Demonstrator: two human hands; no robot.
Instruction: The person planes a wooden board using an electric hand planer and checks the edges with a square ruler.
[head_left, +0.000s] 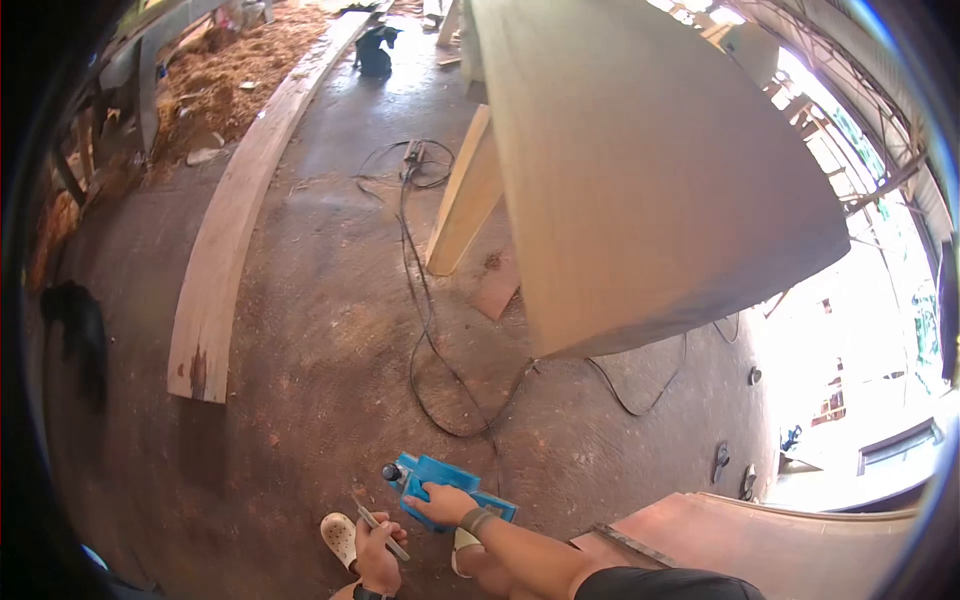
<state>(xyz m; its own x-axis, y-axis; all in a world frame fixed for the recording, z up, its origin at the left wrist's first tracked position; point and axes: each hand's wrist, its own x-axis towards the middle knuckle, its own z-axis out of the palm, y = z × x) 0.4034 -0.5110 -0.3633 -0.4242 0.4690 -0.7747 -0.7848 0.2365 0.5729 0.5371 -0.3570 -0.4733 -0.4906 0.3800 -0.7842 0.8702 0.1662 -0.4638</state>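
A blue power tool (425, 478), which looks like a hand planer with a black knob, is low in the view above the floor. My right hand (447, 503) is closed on its body, with a band round the wrist. Just left of it, my left hand (378, 555) grips a thin, light-coloured tool (383, 532) whose exact kind I cannot make out. A dark cable runs from the blue tool's area up the floor. Above and to the right stands a large smooth wooden slab (660, 180).
A long plank (225, 260) lies along the left. Black cable (428, 330) loops over the floor near a wooden support (465, 200). Dark animals stand at the far left (80, 335) and the top (374, 52). A reddish panel (760, 540) lies at lower right.
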